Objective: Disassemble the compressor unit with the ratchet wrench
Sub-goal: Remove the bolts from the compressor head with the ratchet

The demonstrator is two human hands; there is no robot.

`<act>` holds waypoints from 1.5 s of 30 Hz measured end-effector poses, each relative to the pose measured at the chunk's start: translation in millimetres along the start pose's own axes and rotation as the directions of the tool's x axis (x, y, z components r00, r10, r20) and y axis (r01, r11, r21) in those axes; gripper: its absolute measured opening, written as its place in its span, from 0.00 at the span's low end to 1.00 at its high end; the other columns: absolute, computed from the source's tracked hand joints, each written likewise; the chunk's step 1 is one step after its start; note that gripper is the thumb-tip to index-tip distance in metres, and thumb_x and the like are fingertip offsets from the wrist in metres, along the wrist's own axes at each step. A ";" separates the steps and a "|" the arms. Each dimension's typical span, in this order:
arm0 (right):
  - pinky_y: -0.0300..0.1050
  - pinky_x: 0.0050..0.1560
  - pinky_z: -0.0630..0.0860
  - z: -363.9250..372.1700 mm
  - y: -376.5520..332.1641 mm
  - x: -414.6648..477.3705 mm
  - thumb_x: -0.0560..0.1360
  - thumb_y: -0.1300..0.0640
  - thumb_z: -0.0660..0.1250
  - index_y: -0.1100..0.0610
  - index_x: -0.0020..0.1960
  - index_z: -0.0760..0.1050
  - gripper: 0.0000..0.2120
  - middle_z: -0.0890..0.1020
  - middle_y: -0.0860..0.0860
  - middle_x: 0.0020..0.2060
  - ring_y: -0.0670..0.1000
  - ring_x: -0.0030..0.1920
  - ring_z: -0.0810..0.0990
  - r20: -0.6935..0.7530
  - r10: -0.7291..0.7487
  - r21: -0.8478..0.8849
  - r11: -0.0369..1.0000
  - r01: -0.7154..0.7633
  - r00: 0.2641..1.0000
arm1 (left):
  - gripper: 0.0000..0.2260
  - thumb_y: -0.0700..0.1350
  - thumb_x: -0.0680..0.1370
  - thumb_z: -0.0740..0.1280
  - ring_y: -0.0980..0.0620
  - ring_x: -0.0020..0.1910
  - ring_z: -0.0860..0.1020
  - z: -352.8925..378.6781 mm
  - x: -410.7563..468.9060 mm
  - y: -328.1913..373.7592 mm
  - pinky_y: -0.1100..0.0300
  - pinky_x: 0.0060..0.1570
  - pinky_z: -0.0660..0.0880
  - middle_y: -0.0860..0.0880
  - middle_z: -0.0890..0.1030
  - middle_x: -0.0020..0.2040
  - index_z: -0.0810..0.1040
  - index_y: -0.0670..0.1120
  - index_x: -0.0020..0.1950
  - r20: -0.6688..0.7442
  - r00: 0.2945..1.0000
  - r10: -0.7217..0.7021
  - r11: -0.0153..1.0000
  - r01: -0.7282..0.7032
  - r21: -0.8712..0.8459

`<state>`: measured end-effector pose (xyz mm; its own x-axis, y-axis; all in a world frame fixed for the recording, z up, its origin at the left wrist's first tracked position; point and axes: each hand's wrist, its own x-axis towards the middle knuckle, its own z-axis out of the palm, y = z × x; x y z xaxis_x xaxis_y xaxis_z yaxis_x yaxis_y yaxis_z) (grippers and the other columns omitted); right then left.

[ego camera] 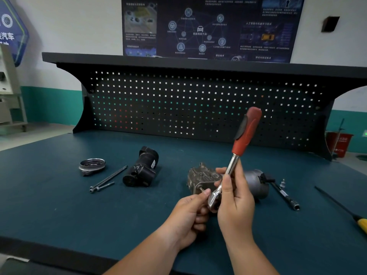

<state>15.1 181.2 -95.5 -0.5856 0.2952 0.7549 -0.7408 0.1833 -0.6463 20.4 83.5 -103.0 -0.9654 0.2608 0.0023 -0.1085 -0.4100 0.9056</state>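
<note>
The ratchet wrench [246, 133] stands almost upright above the bench, its red and black handle pointing up and its chrome head low between my hands. My right hand [235, 199] is closed around the chrome shaft just above the head. My left hand [188, 213] pinches at the wrench head with thumb and fingers; whatever it holds there is hidden. Just behind my hands lies the grey metal compressor housing [200, 176], with a small bit-like stub poking out of its near side. A rounded grey motor can [256, 182] lies to its right.
On the blue mat [59, 205] to the left lie a black motor part [142, 168], two long bolts [108, 178] and a metal ring cover [91, 165]. To the right are a black extension bar [286, 196], a small socket [282, 183] and a yellow-handled screwdriver [349, 213]. A black pegboard [198, 104] backs the bench.
</note>
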 end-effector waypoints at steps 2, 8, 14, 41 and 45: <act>0.34 0.41 0.75 0.3 -1.4 -0.3 0.77 0.53 0.57 0.42 0.66 0.68 0.18 0.81 0.39 0.47 0.41 0.40 0.79 0.012 -0.016 0.004 1.000 0.016 1.000 | 0.13 0.53 0.66 0.69 0.60 0.19 0.60 -0.2 0.2 -0.1 0.70 0.18 0.55 0.53 0.67 0.23 0.71 0.47 0.31 0.000 1.000 -0.003 1.000 0.003 -0.009; 0.42 0.44 0.77 1.2 -4.3 -3.6 0.72 0.44 0.62 0.39 0.62 0.69 0.19 0.82 0.49 0.41 0.45 0.40 0.80 0.054 -0.070 0.008 0.998 0.070 0.996 | 0.14 0.55 0.64 0.70 0.59 0.19 0.61 -1.0 -1.3 0.6 0.68 0.19 0.55 0.53 0.66 0.22 0.70 0.47 0.29 -0.002 1.000 0.001 1.000 -0.001 -0.010; 0.30 0.46 0.73 1.4 -1.5 -3.6 0.73 0.56 0.66 0.43 0.62 0.69 0.19 0.83 0.53 0.43 0.41 0.42 0.80 0.077 -0.119 0.014 0.993 0.119 0.990 | 0.16 0.56 0.61 0.72 0.59 0.19 0.58 -0.8 -0.6 -0.6 0.68 0.19 0.55 0.54 0.61 0.22 0.67 0.50 0.28 -0.009 1.000 0.012 1.000 -0.012 -0.025; 0.33 0.53 0.73 7.4 1.5 -7.3 0.76 0.50 0.58 0.38 0.65 0.65 0.19 0.79 0.41 0.52 0.38 0.51 0.77 0.157 -0.166 0.026 0.986 0.164 0.974 | 0.16 0.48 0.79 0.61 0.58 0.22 0.57 0.7 -0.7 -0.8 0.64 0.25 0.51 0.54 0.63 0.22 0.66 0.48 0.32 0.005 1.000 0.029 0.999 -0.029 0.030; 0.24 0.56 0.65 8.0 2.3 -7.9 0.77 0.55 0.58 0.44 0.68 0.63 0.21 0.75 0.32 0.55 0.30 0.56 0.72 0.217 -0.211 -0.009 0.976 0.218 0.953 | 0.17 0.46 0.78 0.62 0.58 0.22 0.58 -0.6 -1.8 -0.9 0.66 0.23 0.53 0.53 0.62 0.23 0.67 0.48 0.29 0.028 0.998 0.054 0.998 -0.054 0.026</act>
<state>15.4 171.8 -102.1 -0.4729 0.0395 0.8802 -0.8478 0.2515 -0.4668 22.1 82.9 -104.1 -0.9629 0.2623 0.0627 -0.0496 -0.4007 0.9149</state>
